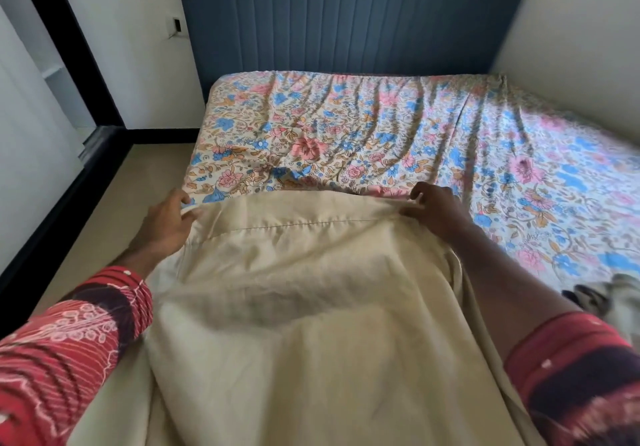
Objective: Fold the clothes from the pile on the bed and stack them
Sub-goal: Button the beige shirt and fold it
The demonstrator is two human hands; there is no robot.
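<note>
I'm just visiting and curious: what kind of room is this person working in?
Most likely a bedroom in a home. A bed with a floral sheet fills the view, a padded blue headboard stands against the wall, and both hands hold a cream garment.

One bed [398, 140] with one flowered sheet [346, 127] and one blue headboard [346, 16]. One cream cloth [294, 307]. Two hands: left hand [169, 220], right hand [436, 206]. Two red patterned sleeves [69, 341]. One blurred dark-and-white garment [599, 298] at the right edge.
</note>
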